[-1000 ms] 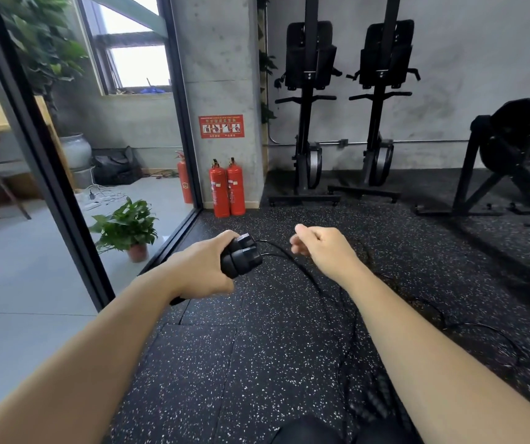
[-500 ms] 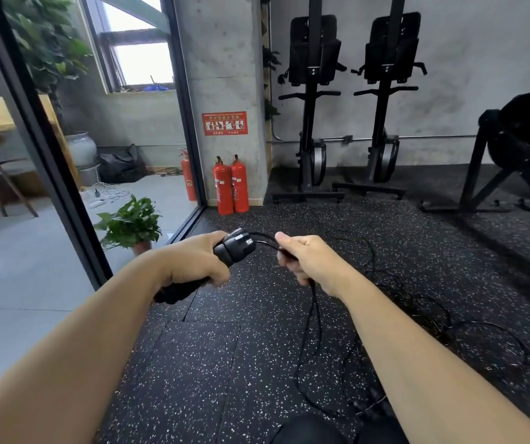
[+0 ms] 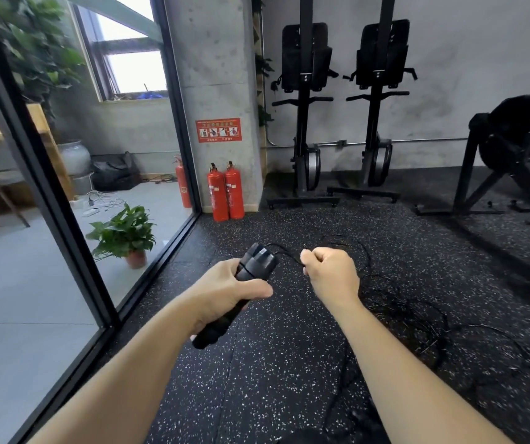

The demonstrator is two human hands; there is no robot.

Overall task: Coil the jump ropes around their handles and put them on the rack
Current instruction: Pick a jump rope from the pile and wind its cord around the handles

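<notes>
While the left hand (image 3: 225, 293) keeps its fingers curled tight round the black handles (image 3: 255, 265), the right hand (image 3: 332, 275) has moved away from their top again, to the right, after being close against it half a second ago. Its fingers are closed in a pinch on the thin rope (image 3: 289, 255), which runs from the handles to this hand. One turn of rope seems to lie across the handles, so I judge the coiling has only begun: most of the rope lies loose on the floor (image 3: 289, 363) at the right. The rack is not in view. Of containers I see only a pot (image 3: 136, 259) holding a green plant, behind the glass.
</notes>
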